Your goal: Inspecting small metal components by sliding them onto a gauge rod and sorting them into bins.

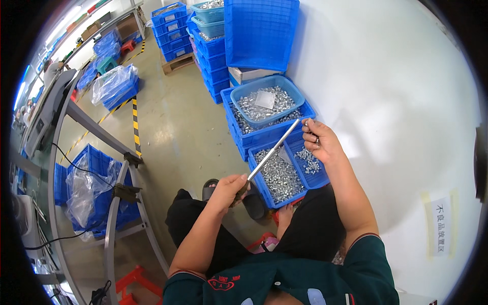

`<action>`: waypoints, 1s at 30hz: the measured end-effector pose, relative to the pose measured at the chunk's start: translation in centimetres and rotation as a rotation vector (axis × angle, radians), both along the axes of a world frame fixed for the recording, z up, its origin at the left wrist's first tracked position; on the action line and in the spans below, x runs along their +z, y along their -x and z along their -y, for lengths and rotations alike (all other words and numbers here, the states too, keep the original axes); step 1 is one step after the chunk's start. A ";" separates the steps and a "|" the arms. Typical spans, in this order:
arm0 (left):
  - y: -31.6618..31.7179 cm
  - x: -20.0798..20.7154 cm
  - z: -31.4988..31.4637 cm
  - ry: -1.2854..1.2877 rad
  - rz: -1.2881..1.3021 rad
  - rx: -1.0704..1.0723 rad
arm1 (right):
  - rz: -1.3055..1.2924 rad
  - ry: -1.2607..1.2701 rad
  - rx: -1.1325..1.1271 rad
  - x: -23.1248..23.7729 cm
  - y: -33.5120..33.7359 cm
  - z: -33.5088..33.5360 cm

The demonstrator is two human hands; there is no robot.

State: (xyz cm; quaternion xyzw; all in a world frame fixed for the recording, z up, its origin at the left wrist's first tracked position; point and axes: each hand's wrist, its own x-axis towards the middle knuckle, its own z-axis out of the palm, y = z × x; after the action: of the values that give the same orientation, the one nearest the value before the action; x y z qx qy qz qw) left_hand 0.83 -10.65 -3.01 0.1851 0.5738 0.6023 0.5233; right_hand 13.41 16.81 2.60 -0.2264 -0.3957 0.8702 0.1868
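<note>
My left hand (230,190) is closed around the lower end of a slim silver metal rod (267,159), which slants up to the right. Near the rod's upper tip is my right hand (319,140), its fingers curled with small shiny metal pieces (315,139) partly showing between them. Just below the rod sits a blue divided basket (268,202). Its left side holds many small silver metal parts (280,179), with a paper slip among them; fewer parts (308,161) lie in the right side.
Behind the basket, a light-blue tub (236,95) of metal parts rests in a larger blue crate (235,133). An upright blue crate (262,35) and stacked crates (213,66) stand beyond. A white wall (396,112) borders the right; a grey metal frame (99,127) stands left, near a red stool (134,277).
</note>
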 end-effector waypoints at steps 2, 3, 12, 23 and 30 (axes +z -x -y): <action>0.3 -0.1 0.2 -0.028 0.032 0.045 | -0.019 0.078 0.055 -0.1 0.1 0.3; 0.4 0.0 0.2 -0.027 0.031 0.043 | -0.036 0.154 0.111 -0.2 0.1 0.5; 0.5 0.4 -0.1 -0.054 0.033 0.028 | -0.083 0.269 0.157 0.5 0.1 2.1; 0.2 0.0 0.9 -0.003 -0.065 -0.012 | -0.090 0.288 0.139 0.7 0.0 2.0; -0.5 -0.2 1.4 0.052 -0.051 -0.022 | 0.014 0.072 0.065 -0.4 -0.2 2.7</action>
State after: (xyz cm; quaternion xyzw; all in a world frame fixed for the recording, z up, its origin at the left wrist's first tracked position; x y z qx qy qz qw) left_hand 1.30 -12.02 -3.20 0.1931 0.6004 0.5764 0.5196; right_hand 13.65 14.12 2.20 -0.2263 -0.3727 0.8878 0.1473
